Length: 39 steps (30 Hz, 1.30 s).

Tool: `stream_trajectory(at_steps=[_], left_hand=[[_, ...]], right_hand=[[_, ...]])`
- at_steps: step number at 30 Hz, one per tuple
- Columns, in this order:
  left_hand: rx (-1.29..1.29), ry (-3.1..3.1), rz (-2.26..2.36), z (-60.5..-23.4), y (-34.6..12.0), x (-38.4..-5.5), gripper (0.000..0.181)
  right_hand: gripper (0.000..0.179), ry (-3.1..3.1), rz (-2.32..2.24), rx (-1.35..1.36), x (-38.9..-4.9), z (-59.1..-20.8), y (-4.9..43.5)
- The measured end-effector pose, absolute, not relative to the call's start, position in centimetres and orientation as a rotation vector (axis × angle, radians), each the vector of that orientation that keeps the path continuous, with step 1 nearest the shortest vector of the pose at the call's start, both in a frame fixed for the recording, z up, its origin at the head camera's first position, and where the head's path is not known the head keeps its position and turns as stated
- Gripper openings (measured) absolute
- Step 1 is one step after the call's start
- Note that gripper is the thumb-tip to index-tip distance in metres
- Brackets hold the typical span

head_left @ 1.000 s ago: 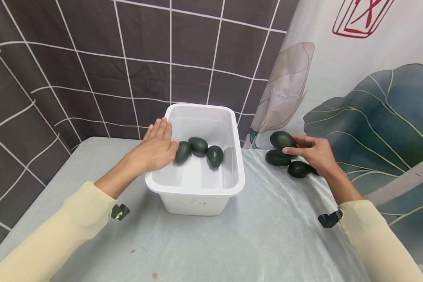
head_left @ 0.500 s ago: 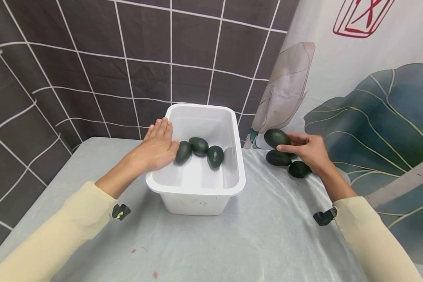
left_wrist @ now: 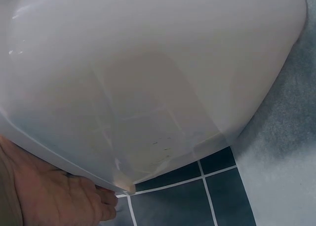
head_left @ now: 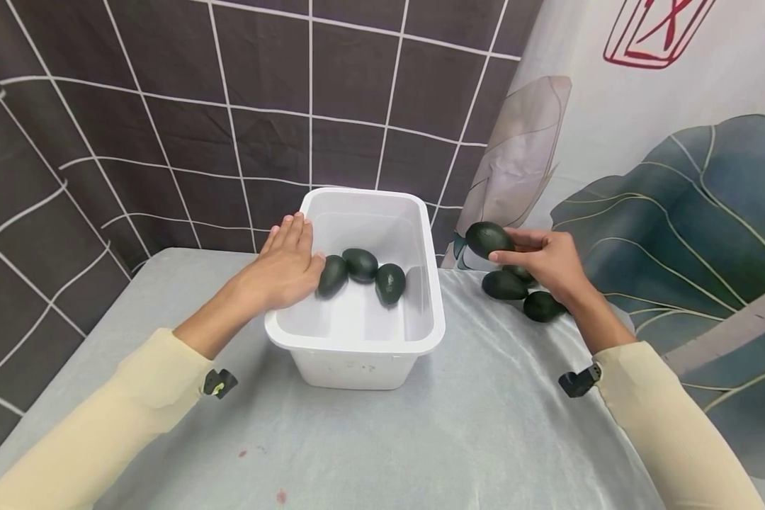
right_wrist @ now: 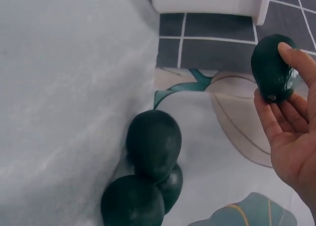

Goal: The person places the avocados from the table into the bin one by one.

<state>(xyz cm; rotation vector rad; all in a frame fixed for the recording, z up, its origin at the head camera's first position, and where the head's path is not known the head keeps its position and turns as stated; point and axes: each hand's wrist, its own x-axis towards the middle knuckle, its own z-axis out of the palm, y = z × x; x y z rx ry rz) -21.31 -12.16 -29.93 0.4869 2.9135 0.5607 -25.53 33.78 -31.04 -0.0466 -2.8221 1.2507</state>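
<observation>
A white plastic tub (head_left: 350,346) stands on the cloth-covered table, with three dark green avocados (head_left: 360,265) on its floor. My left hand (head_left: 283,265) rests flat on the tub's left rim, fingers straight and pointing away. In the left wrist view that hand (left_wrist: 64,199) lies along the rim beside the tub's outer wall (left_wrist: 148,87). To the right of the tub, my right hand (head_left: 548,262) pinches an avocado (head_left: 488,240) between thumb and fingers, raised above the others. The right wrist view shows the held avocado (right_wrist: 272,67) upright in the fingertips.
Below the right hand, a small cluster of avocados (right_wrist: 154,146) sits near the table's right back edge. A dark gridded curtain (head_left: 261,142) hangs behind the tub. A leaf-patterned curtain (head_left: 676,205) hangs at the right. Grey cloth (head_left: 370,446) covers the table.
My right hand has lifted the avocado slightly and carried it left toward the tub, uncovering more of the cluster beneath. The left hand and the tub stay in place.
</observation>
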Motion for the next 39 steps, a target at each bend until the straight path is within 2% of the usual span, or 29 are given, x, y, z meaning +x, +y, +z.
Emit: stream_trajectory(at_steps=[39], left_hand=[[0.499,2.913,0.551,-29.8,-12.1,-21.3,0.079]], right_hand=[[0.066,-2.648,1.315,0.117,-26.8,-27.5,29.8]])
